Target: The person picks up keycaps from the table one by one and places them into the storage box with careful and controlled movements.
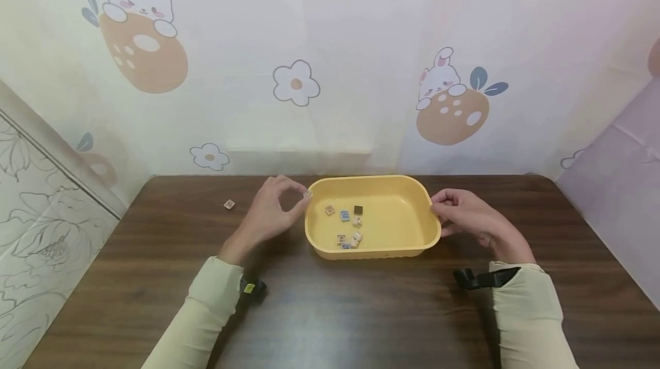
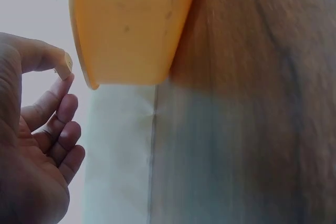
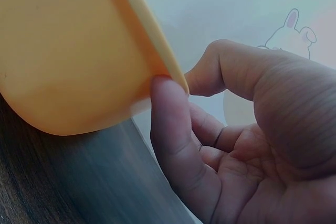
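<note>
Between thumb and forefinger, my left hand (image 1: 270, 214) pinches a small cream square tile (image 1: 307, 193) just at the left rim of a yellow tray (image 1: 384, 252). In the left wrist view the tile (image 2: 64, 67) shows near the tray's outer wall (image 2: 123, 35), with the other fingers loosely bent. My right hand (image 1: 471, 214) grips the tray's right rim; the right wrist view shows its thumb and finger about the edge (image 3: 157, 40). Inside the tray's left half lie several small tiles, among them a blue one (image 1: 345, 216), a dark one (image 1: 358, 209) and a cream one (image 1: 330, 209).
Another cream tile (image 1: 229, 204) lies on the brown wooden table (image 1: 319, 311), left of my left hand. Behind the table's far edge hangs a pale cloth (image 1: 350, 42) printed with rabbits and flowers.
</note>
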Tool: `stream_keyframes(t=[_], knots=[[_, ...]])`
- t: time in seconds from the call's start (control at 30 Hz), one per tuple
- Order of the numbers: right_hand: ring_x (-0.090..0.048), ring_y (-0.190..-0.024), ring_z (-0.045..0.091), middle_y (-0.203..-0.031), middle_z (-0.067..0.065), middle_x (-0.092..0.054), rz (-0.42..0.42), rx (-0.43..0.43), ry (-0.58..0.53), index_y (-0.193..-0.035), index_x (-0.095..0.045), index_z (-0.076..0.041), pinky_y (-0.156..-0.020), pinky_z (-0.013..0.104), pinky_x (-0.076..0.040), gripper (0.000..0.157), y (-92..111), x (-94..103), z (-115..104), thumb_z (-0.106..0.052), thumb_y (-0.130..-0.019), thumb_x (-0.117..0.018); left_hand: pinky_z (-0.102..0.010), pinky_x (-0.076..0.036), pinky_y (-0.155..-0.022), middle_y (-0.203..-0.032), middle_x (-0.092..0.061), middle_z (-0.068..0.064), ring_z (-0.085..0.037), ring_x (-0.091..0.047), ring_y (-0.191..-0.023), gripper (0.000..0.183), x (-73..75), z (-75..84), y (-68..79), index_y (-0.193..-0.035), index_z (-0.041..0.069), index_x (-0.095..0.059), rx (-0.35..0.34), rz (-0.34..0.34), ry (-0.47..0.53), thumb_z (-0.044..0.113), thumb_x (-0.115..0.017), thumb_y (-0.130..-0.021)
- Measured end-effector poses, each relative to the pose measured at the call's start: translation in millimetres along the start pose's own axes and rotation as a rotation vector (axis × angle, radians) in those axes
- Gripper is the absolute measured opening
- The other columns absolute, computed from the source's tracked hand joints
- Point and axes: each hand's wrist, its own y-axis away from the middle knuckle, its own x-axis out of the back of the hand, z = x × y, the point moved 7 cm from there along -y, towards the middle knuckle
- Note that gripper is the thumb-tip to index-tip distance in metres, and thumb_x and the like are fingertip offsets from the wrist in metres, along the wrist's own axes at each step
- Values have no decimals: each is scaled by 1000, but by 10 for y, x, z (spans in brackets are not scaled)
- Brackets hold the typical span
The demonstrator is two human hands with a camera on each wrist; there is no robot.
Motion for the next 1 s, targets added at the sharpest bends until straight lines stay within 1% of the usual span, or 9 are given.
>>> stream_keyframes(t=[0.17, 0.27, 0.4, 0.47, 0.67, 0.77, 1.0], knots=[[-69, -82, 12, -93, 4, -68, 8, 1, 4, -132, -51, 13, -73, 32, -66, 41, 20, 25, 8, -17, -106, -58, -47, -47, -107, -109, -75, -2, -24, -61, -115, 22, -80, 104, -62, -106, 16, -79, -42, -2, -3, 35, -74, -96], [-69, -84, 12, -94, 3, -69, 0, 4, 2, -132, -51, 13, -74, 32, -66, 41, 23, 28, 21, -18, -106, -58, -45, -49, -104, -107, -74, -2, -28, -61, -113, 25, -139, 163, -84, -107, 15, -79, -59, -18, -9, 37, -73, -96], [-69, -84, 13, -94, 4, -69, 2, -4, 3, -132, -51, 13, -74, 32, -66, 41, 28, 29, 35, -18, -106, -58, -44, -49, -100, -105, -73, -2, -33, -62, -111, 26, -177, 208, -77, -108, 15, -79, -64, -29, -13, 37, -74, -95], [-69, -83, 13, -94, 4, -69, 7, -10, 6, -132, -51, 13, -74, 33, -66, 41, 32, 33, 40, -18, -106, -58, -44, -48, -99, -104, -73, -2, -33, -62, -110, 26, -186, 218, -73, -108, 15, -80, -63, -29, -15, 37, -74, -95], [-69, -83, 12, -94, 4, -68, 13, -14, 3, -132, -52, 13, -74, 32, -66, 41, 27, 25, 32, -19, -106, -59, -43, -47, -99, -103, -72, 0, -25, -59, -107, 25, -235, 266, -85, -107, 17, -80, -69, -36, -26, 38, -73, -95], [-69, -82, 12, -94, 4, -68, 12, -14, -4, -132, -52, 13, -74, 32, -66, 41, 23, 13, 21, -19, -106, -59, -44, -46, -98, -103, -74, -2, -23, -58, -107, 23, -273, 301, -93, -105, 18, -81, -81, -39, -21, 37, -74, -95], [-69, -83, 13, -95, 5, -67, 13, -15, 5, -132, -52, 12, -75, 32, -66, 41, 15, 1, -2, -19, -107, -59, -47, -44, -103, -101, -74, -10, -32, -61, -108, 21, -323, 373, -119, -103, 15, -81, -120, -39, 3, 33, -74, -95]])
